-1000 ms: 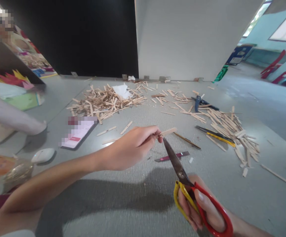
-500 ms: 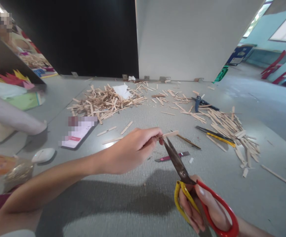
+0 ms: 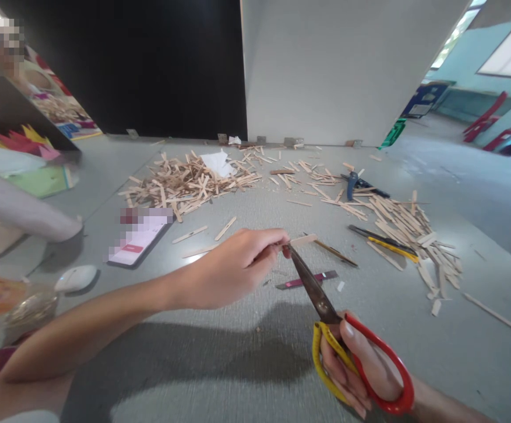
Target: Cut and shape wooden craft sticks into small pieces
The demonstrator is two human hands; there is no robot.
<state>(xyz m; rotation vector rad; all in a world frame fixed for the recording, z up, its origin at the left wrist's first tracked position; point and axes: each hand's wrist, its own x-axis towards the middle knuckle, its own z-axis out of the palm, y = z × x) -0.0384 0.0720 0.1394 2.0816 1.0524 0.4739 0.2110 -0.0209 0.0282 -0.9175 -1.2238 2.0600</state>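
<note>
My left hand [image 3: 233, 267] pinches a thin wooden stick [image 3: 304, 240] between thumb and fingertips, above the middle of the table. The stick's pale end sticks out to the right. My right hand [image 3: 370, 364] grips scissors [image 3: 319, 296] with one yellow and one red handle. Their dark blades are closed together, the tips touching or nearly touching the stick beside my left fingertips. Below the stick lies a purple cutter [image 3: 308, 279]. A thin brown tool [image 3: 335, 252] rests just right of the stick.
A heap of wooden sticks [image 3: 184, 182] with white tissue is at the back left; more sticks [image 3: 405, 220] lie right, near a yellow-and-black cutter [image 3: 391, 247] and blue-handled pliers [image 3: 353, 183]. A phone [image 3: 140, 238] and white mouse [image 3: 76, 278] lie left. Upright panels [image 3: 352, 70] stand behind.
The scissor blades, slightly apart before, have come together at the stick. My right hand's fingers have drawn the handles closer. My left hand has barely moved.
</note>
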